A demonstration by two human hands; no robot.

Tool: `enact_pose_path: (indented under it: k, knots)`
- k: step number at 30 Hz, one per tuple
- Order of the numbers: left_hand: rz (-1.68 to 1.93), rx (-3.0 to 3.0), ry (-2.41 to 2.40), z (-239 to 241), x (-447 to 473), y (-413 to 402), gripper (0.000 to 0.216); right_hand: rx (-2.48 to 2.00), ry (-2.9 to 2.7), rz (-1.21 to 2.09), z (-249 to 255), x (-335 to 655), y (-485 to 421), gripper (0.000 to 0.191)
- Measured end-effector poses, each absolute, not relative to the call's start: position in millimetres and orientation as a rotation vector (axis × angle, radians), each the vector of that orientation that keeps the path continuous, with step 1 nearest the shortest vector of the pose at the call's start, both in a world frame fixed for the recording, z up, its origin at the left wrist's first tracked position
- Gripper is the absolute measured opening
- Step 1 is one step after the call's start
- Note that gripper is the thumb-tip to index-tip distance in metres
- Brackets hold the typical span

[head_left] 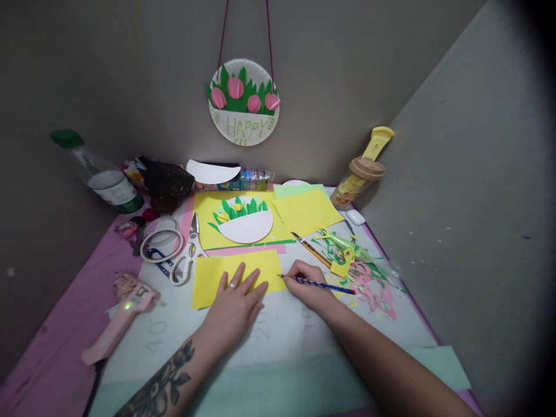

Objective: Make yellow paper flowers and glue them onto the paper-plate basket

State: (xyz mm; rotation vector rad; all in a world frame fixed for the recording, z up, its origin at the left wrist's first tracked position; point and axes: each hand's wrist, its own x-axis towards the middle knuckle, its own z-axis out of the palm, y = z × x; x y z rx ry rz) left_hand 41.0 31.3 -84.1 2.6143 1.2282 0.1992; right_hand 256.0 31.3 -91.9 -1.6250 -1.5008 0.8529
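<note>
My left hand (237, 298) lies flat with fingers spread on a yellow sheet of paper (208, 281). A ring shows on one of its fingers. In my right hand (310, 284) is a blue pencil (324, 284), its tip at the right part of the same sheet. Behind the sheet sits a paper plate craft (245, 227) with green paper leaves and yellow paper flowers, on more yellow paper (206, 217). White-handled scissors (190, 255) lie just left of the sheet.
A pink glue gun (124, 321) with a lit green light lies at the left, near a tape roll (161, 244). Paper scraps (373, 284) and a craft knife (310, 249) are at right. A bottle (110, 185) and a lidded cup (356, 179) stand behind; a decorated plate (245, 124) hangs on the wall.
</note>
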Motion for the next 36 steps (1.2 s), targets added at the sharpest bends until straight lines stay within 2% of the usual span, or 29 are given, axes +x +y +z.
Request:
enact_pose_path:
  k: [36]
  knots:
    - [0.171,2.632,1.233,-83.1,40.9,31.2,0.038,-1.577,-1.574,0.813,-87.7,261.2,29.8,0.014]
